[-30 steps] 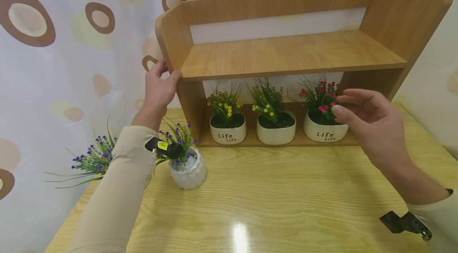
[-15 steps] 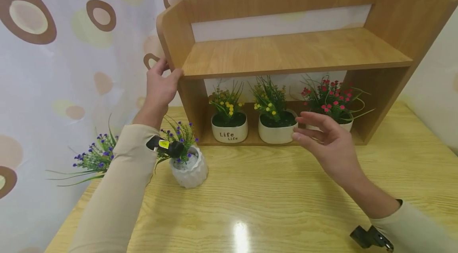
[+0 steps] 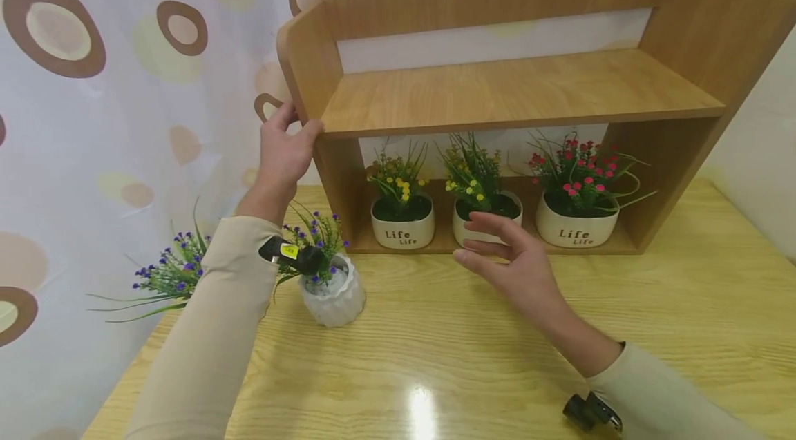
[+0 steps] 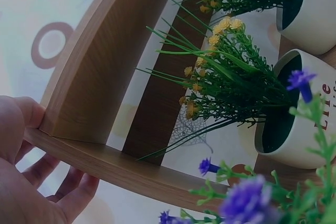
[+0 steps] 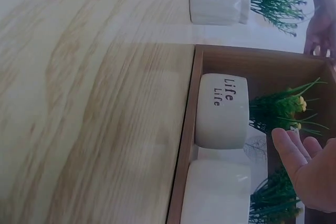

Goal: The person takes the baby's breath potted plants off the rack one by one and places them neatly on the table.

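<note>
My left hand (image 3: pixel 286 157) grips the left side panel of a wooden shelf (image 3: pixel 522 91), thumb at the front edge and fingers round the outer face. In the left wrist view the thumb (image 4: pixel 29 111) presses the panel's edge. My right hand (image 3: pixel 513 267), fingers loosely bent and holding nothing, hovers before the middle pot (image 3: pixel 472 229) of yellow flowers and overlaps it in the head view. On the lower level, a white "Life" pot with yellow flowers (image 3: pixel 403 229) stands left, and one with red flowers (image 3: pixel 577 224) stands right.
A ribbed white pot (image 3: pixel 334 295) with purple flowers stands on the wood-grain table (image 3: pixel 398 357), left of the shelf's front and close to my left forearm. More purple flowers (image 3: pixel 171 271) show beyond that sleeve. A patterned wall covering (image 3: pixel 155 150) hangs behind.
My right hand has moved left and down, from beside the red flowers to before the middle pot, uncovering the red-flower pot. My left hand keeps its grip on the shelf.
</note>
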### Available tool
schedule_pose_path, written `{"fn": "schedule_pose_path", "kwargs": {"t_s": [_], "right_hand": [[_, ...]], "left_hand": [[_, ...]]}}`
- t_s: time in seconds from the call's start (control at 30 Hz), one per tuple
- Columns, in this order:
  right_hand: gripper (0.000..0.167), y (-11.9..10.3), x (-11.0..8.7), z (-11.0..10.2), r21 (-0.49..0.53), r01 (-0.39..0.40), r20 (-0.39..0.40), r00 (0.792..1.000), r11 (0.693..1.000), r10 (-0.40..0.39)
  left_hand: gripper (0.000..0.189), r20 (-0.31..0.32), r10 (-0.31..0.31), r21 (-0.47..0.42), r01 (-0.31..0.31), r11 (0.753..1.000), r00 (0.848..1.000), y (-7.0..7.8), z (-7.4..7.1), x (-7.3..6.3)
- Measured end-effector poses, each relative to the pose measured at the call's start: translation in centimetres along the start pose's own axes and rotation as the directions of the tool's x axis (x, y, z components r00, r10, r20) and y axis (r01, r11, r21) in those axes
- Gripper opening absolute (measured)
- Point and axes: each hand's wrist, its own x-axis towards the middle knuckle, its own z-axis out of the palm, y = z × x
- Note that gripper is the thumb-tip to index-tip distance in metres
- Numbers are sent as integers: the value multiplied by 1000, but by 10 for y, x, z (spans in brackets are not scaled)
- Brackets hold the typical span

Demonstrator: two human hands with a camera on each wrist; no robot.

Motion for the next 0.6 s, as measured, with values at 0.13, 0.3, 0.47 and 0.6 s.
{"fn": "schedule_pose_path", "kwargs": {"t_s": [0.13,0.3,0.47,0.6], "right_hand": [[58,4,5,10,-8,-21,13,1000,1000,21],[63,8,12,22,-9,-50,23,998,999,50],[69,15,20,31,2,-80,21,997,997,80],[72,20,27,38,-2,-94,11,996,996,94]], "left_hand": [[49,-2,3,-1,-3,1000,1000,0,0,0],[47,-7,13,-12,-13,1000,1000,-1,0,0],[49,-6,9,-16,-9,1000,1000,0,1,0],[49,-9,3,-7,-3,1000,1000,0,1,0]]}}
